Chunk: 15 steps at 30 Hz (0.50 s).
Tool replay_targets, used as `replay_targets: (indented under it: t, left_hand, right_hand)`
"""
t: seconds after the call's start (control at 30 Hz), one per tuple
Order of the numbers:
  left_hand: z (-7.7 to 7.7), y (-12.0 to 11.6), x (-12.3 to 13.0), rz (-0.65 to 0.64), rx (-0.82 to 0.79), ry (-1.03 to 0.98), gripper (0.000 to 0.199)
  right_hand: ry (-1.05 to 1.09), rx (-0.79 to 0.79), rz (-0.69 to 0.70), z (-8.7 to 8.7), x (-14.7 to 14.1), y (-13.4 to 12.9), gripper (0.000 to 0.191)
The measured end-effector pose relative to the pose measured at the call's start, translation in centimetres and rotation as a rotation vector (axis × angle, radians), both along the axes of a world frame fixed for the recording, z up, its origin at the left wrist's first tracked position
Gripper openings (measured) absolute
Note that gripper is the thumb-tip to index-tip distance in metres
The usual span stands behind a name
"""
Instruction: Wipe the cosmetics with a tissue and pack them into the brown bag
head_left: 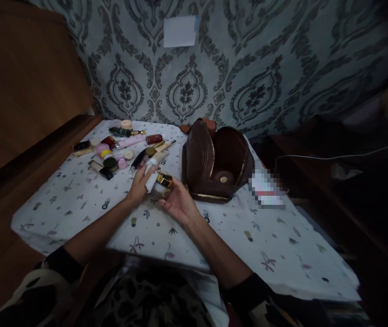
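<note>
Over the front of the cosmetics, my left hand (138, 185) is closed around a white squeeze tube (151, 178). My right hand (181, 202) grips a jar with a shiny gold lid (164, 179), its fingers partly behind the jar. Tube and jar are close together; whether they touch I cannot tell. Just right of the hands stands a brown handbag (199, 156), unzipped, its dark inside showing. Beyond my left hand lie a black slim item (139, 159), a dark green-lidded jar (110, 164) and a pink tube (130, 141).
More cosmetics lie at the table's back left, among them a dark red case (154, 139) and a peach-coloured jar (126, 124). A patterned white cloth (112, 227) covers the table. A blurred-out packet (267, 188) lies right of the bag. Patterned wallpaper (187, 91) rises behind.
</note>
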State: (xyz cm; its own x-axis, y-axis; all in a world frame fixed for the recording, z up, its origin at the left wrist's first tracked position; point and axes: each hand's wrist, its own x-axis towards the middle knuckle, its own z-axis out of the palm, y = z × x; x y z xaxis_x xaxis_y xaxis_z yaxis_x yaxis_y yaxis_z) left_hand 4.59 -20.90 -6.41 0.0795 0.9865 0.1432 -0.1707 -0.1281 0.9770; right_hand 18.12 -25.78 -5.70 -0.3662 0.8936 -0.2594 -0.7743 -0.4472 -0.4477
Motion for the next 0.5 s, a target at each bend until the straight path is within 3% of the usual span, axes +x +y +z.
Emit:
replay_targets:
  t: [0.13, 0.3, 0.5]
  left_hand:
    - [-0.15, 0.35, -0.07, -0.045, -0.106, -0.095, 0.046]
    - [0.15, -0.17, 0.33, -0.347, -0.189, -0.149, 0.055]
    - [0.17, -0.59, 0.54, -0.219, -0.044, -0.105, 0.047]
  right_hand:
    - [-0.026, 0.022, 0.025, 0.14, -0.04, -0.22, 0.018]
    - [-0.007, 0.007, -0.048, 0.36, 0.01, -0.25, 0.023]
    - [0.01, 0.016, -0.037, 0.27, -0.1, -0.07, 0.024]
